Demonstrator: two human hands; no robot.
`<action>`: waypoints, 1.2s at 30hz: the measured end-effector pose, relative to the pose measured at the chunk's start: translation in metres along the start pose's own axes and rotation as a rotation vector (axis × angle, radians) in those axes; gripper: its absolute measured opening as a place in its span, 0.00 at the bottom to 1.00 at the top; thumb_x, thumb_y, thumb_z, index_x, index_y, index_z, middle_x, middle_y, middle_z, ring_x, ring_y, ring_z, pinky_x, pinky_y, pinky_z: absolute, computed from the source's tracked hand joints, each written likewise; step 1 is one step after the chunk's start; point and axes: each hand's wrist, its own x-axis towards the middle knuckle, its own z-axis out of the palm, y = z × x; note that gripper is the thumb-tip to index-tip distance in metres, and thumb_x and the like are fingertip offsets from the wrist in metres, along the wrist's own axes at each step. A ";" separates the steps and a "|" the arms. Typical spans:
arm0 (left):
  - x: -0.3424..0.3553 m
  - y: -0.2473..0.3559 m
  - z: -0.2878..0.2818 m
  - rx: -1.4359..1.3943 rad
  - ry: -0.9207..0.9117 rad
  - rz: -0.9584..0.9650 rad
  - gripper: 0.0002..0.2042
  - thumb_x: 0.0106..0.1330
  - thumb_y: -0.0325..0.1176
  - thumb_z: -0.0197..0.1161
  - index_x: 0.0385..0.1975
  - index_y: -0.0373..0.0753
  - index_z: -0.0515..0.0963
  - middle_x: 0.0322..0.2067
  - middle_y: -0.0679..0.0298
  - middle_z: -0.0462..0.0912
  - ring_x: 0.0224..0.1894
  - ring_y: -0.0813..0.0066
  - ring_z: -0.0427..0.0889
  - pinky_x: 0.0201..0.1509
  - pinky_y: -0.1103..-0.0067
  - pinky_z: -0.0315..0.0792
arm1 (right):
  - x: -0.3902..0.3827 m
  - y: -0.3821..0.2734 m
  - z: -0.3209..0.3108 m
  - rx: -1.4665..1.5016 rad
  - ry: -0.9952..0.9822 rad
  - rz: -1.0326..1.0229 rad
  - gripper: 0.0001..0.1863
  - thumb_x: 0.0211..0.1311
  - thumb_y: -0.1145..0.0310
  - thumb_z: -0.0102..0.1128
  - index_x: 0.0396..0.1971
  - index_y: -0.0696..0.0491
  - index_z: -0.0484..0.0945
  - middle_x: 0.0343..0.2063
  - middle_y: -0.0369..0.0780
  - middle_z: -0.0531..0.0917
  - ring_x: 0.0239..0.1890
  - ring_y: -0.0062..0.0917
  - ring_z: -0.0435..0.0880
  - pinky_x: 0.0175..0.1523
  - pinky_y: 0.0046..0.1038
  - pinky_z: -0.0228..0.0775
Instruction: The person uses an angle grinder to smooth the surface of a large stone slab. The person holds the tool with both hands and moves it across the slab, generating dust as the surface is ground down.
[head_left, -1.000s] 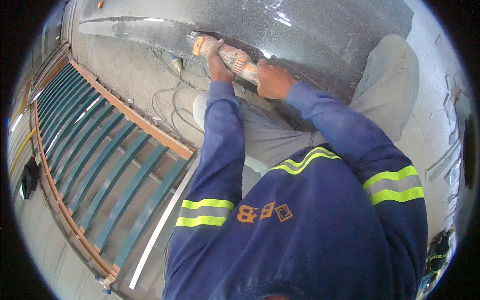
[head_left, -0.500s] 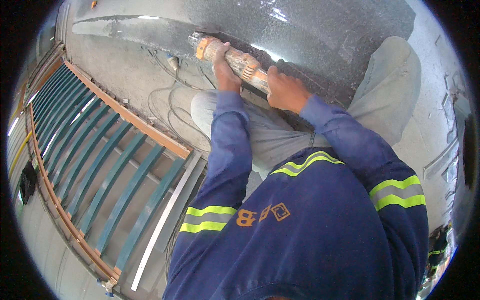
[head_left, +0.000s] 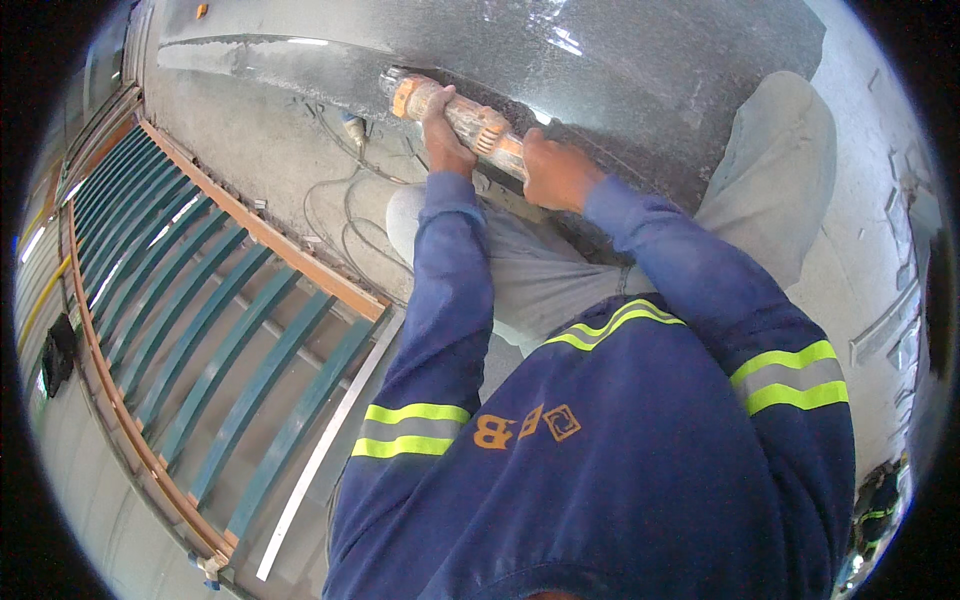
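Both my hands are wrapped round a dusty orange angle grinder [head_left: 465, 122]. My left hand [head_left: 443, 135] grips its front part, close to the head. Farther back, my right hand [head_left: 560, 172] closes round the rear of the body. The grinder's head is at the near edge of a large dark grey, dust-covered slab [head_left: 640, 65]; whether its disc touches the slab cannot be made out. My legs [head_left: 775, 180] are bent on either side below the tool.
Left of me lies a frame of teal slats [head_left: 210, 340] with a wooden rail [head_left: 270, 235]. Loose grey cable [head_left: 350, 215] and a plug connector [head_left: 354, 130] lie on the dusty floor by my left knee. Scrap strips [head_left: 885, 325] lie at the right.
My right hand and the rear of the grinder have shifted slightly left. The tool's head stays by the slab edge, and both hands keep their grip.
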 end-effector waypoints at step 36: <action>-0.025 -0.015 0.012 -0.038 0.050 -0.051 0.10 0.58 0.36 0.62 0.31 0.37 0.71 0.25 0.57 0.76 0.27 0.59 0.80 0.35 0.64 0.79 | -0.032 0.003 -0.010 -0.039 -0.026 0.057 0.18 0.50 0.73 0.56 0.40 0.64 0.64 0.34 0.60 0.81 0.38 0.54 0.83 0.44 0.50 0.75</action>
